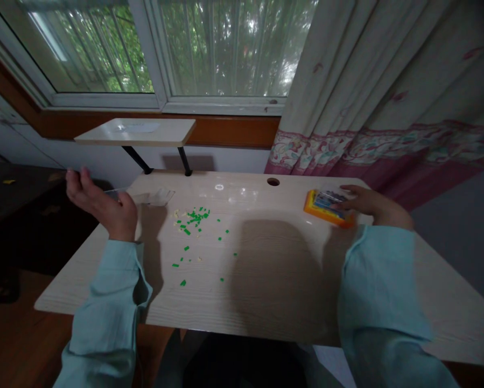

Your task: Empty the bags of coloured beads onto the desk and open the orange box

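My left hand [104, 207] is raised over the far left edge of the table, its thumb apart from the curved fingers. A thin pale edge shows in the gap behind it; whether the hand touches it I cannot tell. Close by on the right is a clear plastic piece [161, 196], hard to make out. My right hand [377, 205] grips an orange and yellow box [326, 207] with a clear top, low over the table's far right. Its contents are too blurred to name. Small green pieces [197, 216] and some pale bits lie scattered left of centre.
The pale wood-grain table [266, 280] has a round hole [273, 182] near its back edge. A small raised shelf [145, 132] on black legs stands at the back left. Behind are a window and a floral curtain [379, 102]; a dark surface [15, 199] lies further left.
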A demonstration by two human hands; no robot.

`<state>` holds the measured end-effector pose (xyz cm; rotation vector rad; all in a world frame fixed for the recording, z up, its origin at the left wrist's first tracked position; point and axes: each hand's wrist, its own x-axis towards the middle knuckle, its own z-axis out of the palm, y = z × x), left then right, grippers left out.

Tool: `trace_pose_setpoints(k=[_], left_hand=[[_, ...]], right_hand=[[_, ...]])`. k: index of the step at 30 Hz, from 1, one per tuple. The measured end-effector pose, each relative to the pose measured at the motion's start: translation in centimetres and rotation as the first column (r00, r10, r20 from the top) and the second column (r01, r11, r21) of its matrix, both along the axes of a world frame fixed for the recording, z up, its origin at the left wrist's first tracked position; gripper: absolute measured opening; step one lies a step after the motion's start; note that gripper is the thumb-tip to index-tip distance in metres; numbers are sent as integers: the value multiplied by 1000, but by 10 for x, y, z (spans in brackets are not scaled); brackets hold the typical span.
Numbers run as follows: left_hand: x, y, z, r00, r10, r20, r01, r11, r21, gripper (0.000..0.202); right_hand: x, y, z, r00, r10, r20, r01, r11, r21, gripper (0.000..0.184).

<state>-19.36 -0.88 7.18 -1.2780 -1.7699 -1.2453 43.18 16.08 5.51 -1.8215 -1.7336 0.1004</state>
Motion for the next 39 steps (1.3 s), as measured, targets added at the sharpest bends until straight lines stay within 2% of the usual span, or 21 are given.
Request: trace_pose_setpoints(k=[1, 2, 3, 5, 6, 8, 10, 12, 14, 15, 16, 18, 20, 22, 24, 27, 29, 32, 36, 39], left_hand=[[8, 1, 2, 999, -30, -13, 30, 999, 23, 83], [15, 3, 3, 998, -65, -19, 66, 997, 35, 82], [22, 4, 2, 992, -123, -27, 124, 992, 10, 81], [33, 8, -2, 967, -256, -10, 256, 967, -15, 74], [38, 10, -4, 943, -332, 13, 333, 942, -35, 69], [49, 12, -9, 863, -498, 83, 504, 859, -93, 56], [59, 14, -14, 728, -652, 211, 685, 707, -177, 44], [69, 16, -20, 522, -755, 397, 853, 479, -210, 47], [78, 19, -29, 266, -759, 594, 963, 236, -130, 62], [81, 21, -34, 172, -734, 657, 983, 168, -70, 67], [84, 23, -38, 114, -718, 687, 988, 156, -2, 69], [87, 26, -46, 53, -683, 729, 975, 194, 111, 61], [87, 28, -50, -11, -652, 758, 959, 208, 193, 56], [85, 30, -51, -56, -626, 778, 960, 180, 215, 58], [84, 30, -50, -42, -607, 794, 970, 167, 179, 61], [82, 30, -49, 3, -590, 807, 973, 190, 135, 65], [82, 29, -49, 7, -588, 809, 972, 192, 132, 69], [84, 29, -50, 18, -576, 818, 978, 179, 104, 72], [86, 28, -52, 54, -568, 821, 983, 173, 55, 66], [86, 27, -54, 38, -576, 817, 993, 115, 35, 63]], right_hand=[[-1, 2, 1, 998, -61, 20, 63, 989, -134, 49], [-5, 4, 3, 993, -106, 45, 113, 970, -214, 56], [-14, 6, 7, 991, -121, 64, 133, 963, -234, 63], [-43, 3, 19, 995, -64, 83, 72, 993, -94, 70], [-65, -1, 26, 995, 50, 81, -49, 999, -17, 68], [-121, -15, 37, 962, 273, 28, -275, 954, 117, 67], [-184, -34, 41, 852, 522, -38, -510, 845, 163, 59], [-242, -54, 36, 688, 723, -61, -706, 687, 171, 55], [-286, -72, 25, 552, 833, -41, -823, 552, 134, 54], [-301, -79, 19, 517, 856, -32, -848, 517, 116, 56], [-311, -85, 13, 520, 854, -34, -844, 519, 133, 56], [-321, -93, 3, 512, 858, -41, -848, 512, 137, 54], [-321, -96, -3, 496, 867, -50, -858, 498, 125, 52], [-319, -97, -7, 470, 881, -46, -874, 472, 113, 52], [-319, -99, -9, 468, 884, -13, -875, 465, 134, 51], [-323, -105, -12, 521, 849, 86, -845, 499, 193, 49], [-328, -112, -14, 556, 819, 141, -825, 523, 214, 44], [-333, -120, -16, 583, 791, 186, -810, 550, 200, 38], [-335, -123, -22, 602, 777, 186, -798, 574, 184, 30], [-334, -120, -23, 680, 710, 184, -734, 662, 153, 30]])
